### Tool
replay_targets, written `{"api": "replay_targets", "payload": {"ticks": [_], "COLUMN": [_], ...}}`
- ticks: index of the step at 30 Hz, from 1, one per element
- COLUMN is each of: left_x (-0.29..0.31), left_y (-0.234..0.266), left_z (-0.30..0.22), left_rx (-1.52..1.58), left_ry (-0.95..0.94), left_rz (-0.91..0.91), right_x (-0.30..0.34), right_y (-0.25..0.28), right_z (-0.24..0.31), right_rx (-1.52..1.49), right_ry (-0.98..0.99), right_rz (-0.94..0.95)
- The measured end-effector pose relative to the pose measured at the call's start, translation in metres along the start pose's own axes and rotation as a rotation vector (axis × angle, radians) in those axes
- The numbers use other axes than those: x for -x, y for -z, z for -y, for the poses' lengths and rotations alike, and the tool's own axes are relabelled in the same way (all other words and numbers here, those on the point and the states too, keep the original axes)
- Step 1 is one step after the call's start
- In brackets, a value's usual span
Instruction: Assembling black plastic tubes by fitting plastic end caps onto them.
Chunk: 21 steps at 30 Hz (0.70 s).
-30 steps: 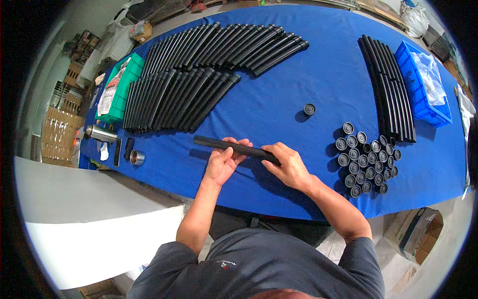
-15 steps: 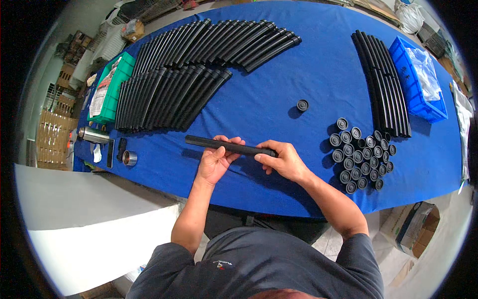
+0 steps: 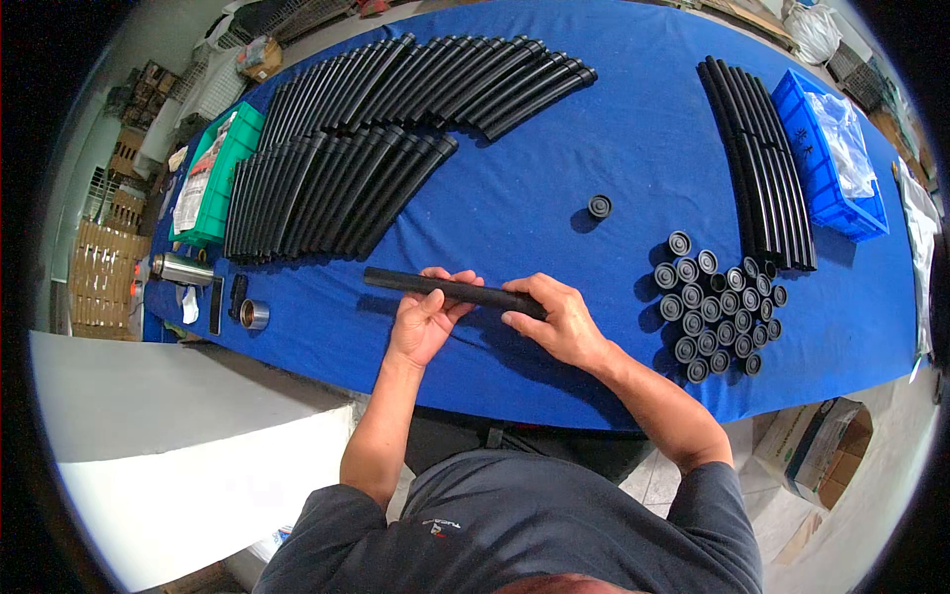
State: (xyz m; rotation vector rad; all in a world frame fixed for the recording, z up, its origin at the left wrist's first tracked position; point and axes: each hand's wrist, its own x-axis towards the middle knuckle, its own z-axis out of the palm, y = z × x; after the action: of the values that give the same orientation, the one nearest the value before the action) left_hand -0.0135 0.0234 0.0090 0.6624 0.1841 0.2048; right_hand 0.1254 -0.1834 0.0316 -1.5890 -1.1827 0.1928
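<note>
A black tube [image 3: 396, 279] lies across both hands above the near edge of the blue-covered table. My left hand [image 3: 430, 315] supports it near the middle, palm up, with the thumb and fingers around it. Around the tube's right end, my right hand [image 3: 559, 319] is closed, its thumb below and fingers over the top. That end is mostly hidden by the right hand. To the right stands a cluster of round black caps [image 3: 708, 344], and a single black cap [image 3: 600, 206] sits apart from them, farther back.
Rows of black tubes with capped ends [image 3: 327, 188] cover the far left. Plain black tubes [image 3: 767, 178] lie at the right beside a blue crate [image 3: 851, 223]. A green crate [image 3: 211, 226], a steel flask [image 3: 183, 268], a phone [image 3: 217, 305] and a metal cup [image 3: 254, 315] line the left side.
My right hand has shifted its grip slightly on the tube's right end. The tube and left hand have hardly moved.
</note>
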Motion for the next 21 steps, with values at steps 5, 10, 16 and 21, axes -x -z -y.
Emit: {"api": "replay_targets", "payload": {"ticks": [5, 10, 16, 21], "left_x": [-0.001, 0.0, 0.0, 0.001], "left_y": [0.002, -0.006, -0.002, 0.001], "left_z": [-0.001, -0.001, 0.0, -0.001], "left_rx": [0.021, 0.025, 0.015, 0.036], "left_ry": [-0.011, 0.002, 0.005, -0.018], "left_rz": [0.04, -0.017, 0.013, 0.032], "right_x": [-0.003, -0.001, -0.001, -0.004], "right_y": [0.007, 0.001, 0.004, 0.007], "right_z": [0.011, -0.002, 0.006, 0.013], "right_rx": [-0.508, 0.05, -0.58, -0.29], "right_ry": [-0.654, 0.047, -0.724, -0.386], "right_rz": [0.195, -0.049, 0.184, 0.093]}}
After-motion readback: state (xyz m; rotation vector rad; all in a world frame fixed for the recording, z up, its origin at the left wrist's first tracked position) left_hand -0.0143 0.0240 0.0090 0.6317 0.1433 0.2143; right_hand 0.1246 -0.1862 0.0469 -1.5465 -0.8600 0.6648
